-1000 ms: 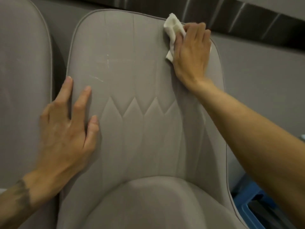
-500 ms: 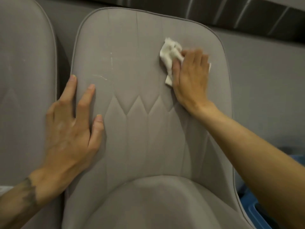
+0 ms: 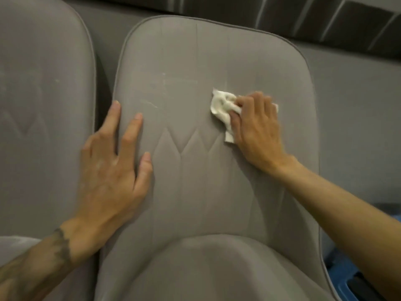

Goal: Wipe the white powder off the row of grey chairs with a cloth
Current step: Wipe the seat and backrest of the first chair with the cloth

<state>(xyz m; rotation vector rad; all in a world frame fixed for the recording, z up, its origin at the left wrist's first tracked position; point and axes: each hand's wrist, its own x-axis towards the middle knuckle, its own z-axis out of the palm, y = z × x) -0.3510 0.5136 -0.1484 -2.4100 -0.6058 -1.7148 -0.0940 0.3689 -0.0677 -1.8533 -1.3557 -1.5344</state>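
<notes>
A grey upholstered chair (image 3: 195, 192) fills the middle of the view, its backrest facing me. Faint white powder streaks (image 3: 152, 104) mark the upper left of the backrest. My right hand (image 3: 256, 131) presses a crumpled white cloth (image 3: 222, 107) against the right middle of the backrest, just above the stitched zigzag seams. My left hand (image 3: 112, 170) lies flat with fingers spread on the backrest's left edge, holding nothing. A second grey chair (image 3: 43, 105) stands at the left, with a small white speck on it.
A grey wall (image 3: 358, 105) runs behind the chairs, with a dark striped band (image 3: 325, 16) along the top. Something blue (image 3: 342, 276) sits low at the right, beside the chair's edge.
My right hand has dragged the cloth down from the backrest's top right edge to its middle. The left hand has stayed on the left edge.
</notes>
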